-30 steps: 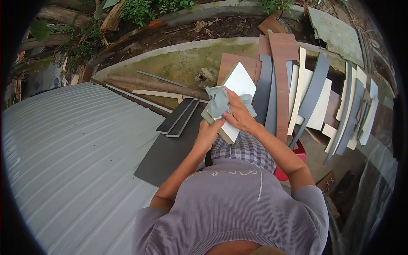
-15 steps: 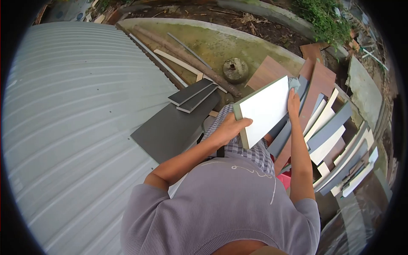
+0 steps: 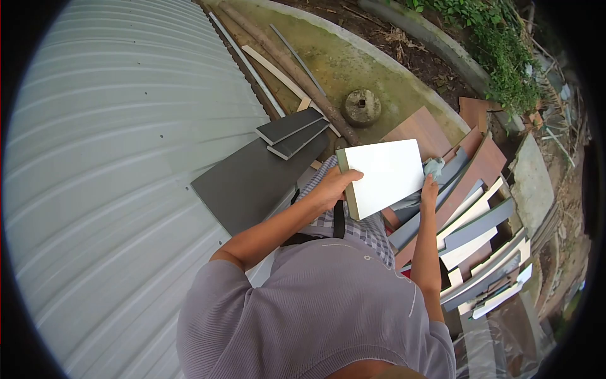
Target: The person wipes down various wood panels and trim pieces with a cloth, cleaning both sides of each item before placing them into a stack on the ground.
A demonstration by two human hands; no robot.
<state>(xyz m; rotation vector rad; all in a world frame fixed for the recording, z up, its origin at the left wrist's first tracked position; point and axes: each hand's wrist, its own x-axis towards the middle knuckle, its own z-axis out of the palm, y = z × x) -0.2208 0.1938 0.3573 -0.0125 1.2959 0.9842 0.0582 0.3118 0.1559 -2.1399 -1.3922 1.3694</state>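
Note:
A thick white board (image 3: 386,175) with an olive-green edge is held up in front of my body, above my lap. My left hand (image 3: 338,187) grips its left edge, thumb on the white face and fingers hidden beneath. At the opposite edge my right hand (image 3: 430,192) is closed around a crumpled pale blue-grey cloth (image 3: 433,167), close beside the board's right side. Left of the board lie a large dark grey panel (image 3: 243,186) and two narrower dark grey panels (image 3: 291,126) overlapping it.
Corrugated metal sheeting (image 3: 126,189) fills the left side. A pile of brown, grey and white board offcuts (image 3: 473,230) lies to my right. Ahead, a round concrete block (image 3: 362,108) and a long wooden pole (image 3: 284,60) rest on mossy concrete, with green plants (image 3: 505,69) beyond.
The white board has turned, its right end coming down toward me. My right hand with the cloth has lowered along with it. My left hand keeps its hold, and the view has shifted slightly.

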